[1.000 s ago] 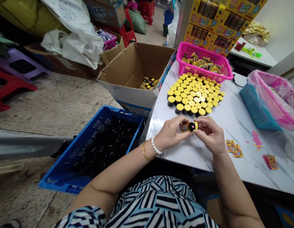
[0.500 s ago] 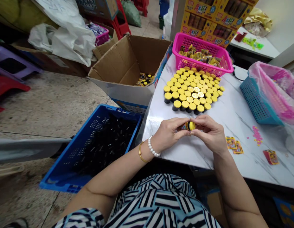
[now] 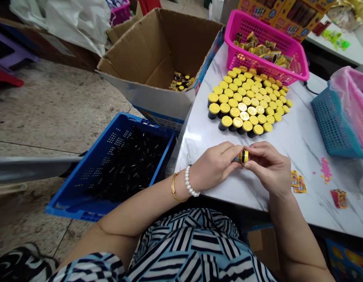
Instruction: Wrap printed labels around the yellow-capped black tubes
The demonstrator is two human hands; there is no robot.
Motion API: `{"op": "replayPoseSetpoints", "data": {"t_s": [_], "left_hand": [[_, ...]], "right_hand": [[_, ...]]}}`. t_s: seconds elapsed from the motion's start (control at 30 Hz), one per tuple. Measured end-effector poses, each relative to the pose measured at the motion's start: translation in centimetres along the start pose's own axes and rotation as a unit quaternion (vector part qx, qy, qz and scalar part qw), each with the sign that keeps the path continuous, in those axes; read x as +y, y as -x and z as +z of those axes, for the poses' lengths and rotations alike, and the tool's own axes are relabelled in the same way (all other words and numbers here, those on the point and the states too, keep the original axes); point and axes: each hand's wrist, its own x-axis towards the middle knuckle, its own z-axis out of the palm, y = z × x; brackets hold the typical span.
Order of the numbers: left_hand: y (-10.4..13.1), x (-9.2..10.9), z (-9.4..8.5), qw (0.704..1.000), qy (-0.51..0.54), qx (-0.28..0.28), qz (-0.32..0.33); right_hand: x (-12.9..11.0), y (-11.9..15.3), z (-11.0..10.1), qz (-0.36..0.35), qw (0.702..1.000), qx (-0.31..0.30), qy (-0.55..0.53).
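Observation:
A small black canister (image 3: 241, 157) with a yellow lid and a printed label lies on its side between my hands, above the front of the marbled table (image 3: 199, 156). My left hand (image 3: 218, 164) is closed around its body, and the fingers hide much of the label. At the lid end, the thumb and fingers of my right hand (image 3: 268, 166) pinch the canister. Beyond my hands stand many upright black canisters with yellow lids (image 3: 247, 125), packed close together. Right of my right hand lie printed label pieces (image 3: 300, 184).
A pink basket (image 3: 234, 31) of labelled canisters stands behind the group. At left are an open carton (image 3: 134, 51) and a blue crate (image 3: 64, 196) of black tubes. A teal basket (image 3: 328, 117), pink bits (image 3: 326, 170) and a red-yellow label stack (image 3: 340, 198) are at right.
The view has tilted down and shifted, so the baskets and carton appear higher. Both hands still hold the canister, which has turned so its lid points more to the right.

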Motion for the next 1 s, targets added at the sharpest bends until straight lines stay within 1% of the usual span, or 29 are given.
{"op": "replayPoseSetpoints", "data": {"t_s": [0.13,0.2,0.27,0.33,0.4,0.47,0.53,0.6,0.67,0.7,0.8,0.87,0.93,1.0], "left_hand": [[0.1,0.0,0.2,1.0,0.001,-0.024,-0.02],[0.1,0.0,0.3,0.999,0.005,-0.022,-0.029],[0.0,-0.1,0.3,0.999,0.014,-0.007,-0.035],[0.0,-0.1,0.3,0.999,0.024,0.012,-0.039],[0.0,-0.1,0.4,0.999,0.027,0.025,-0.038],[0.1,0.0,0.4,0.999,0.027,0.031,-0.03],[0.2,0.0,0.5,0.999,0.031,0.023,-0.021],[0.3,0.1,0.6,0.999,0.034,0.007,-0.019],[0.5,0.1,0.8,1.0,0.027,-0.004,-0.014],[0.5,0.1,0.9,1.0,0.019,-0.006,-0.008],[0.7,0.1,1.2,1.0,-0.01,-0.017,0.006],[0.7,0.1,1.3,0.999,-0.018,-0.027,-0.006],[0.6,0.0,1.2,0.999,0.001,-0.026,-0.028],[0.4,-0.1,1.0,0.998,0.041,-0.009,-0.042]], "right_hand": [[-0.4,0.2,0.2,0.019,0.999,-0.003,0.037],[-0.2,0.2,0.3,0.024,0.999,0.003,0.037],[0.2,0.1,0.3,0.041,0.999,0.008,0.002],[0.9,0.0,0.3,0.081,0.995,0.002,-0.066],[1.5,-0.2,0.3,0.136,0.98,-0.007,-0.142],[1.9,-0.3,0.3,0.195,0.957,-0.01,-0.213],[1.9,-0.5,0.4,0.248,0.931,-0.023,-0.268],[1.7,-0.5,0.6,0.279,0.908,-0.05,-0.31],[1.4,-0.5,0.8,0.286,0.897,-0.079,-0.327],[1.3,-0.4,0.9,0.282,0.899,-0.085,-0.324],[1.3,-0.3,1.1,0.265,0.921,-0.072,-0.276],[1.5,-0.2,1.2,0.258,0.932,-0.056,-0.247],[1.6,-0.2,1.1,0.262,0.93,-0.065,-0.25],[1.6,-0.4,1.0,0.266,0.919,-0.088,-0.276]]}}
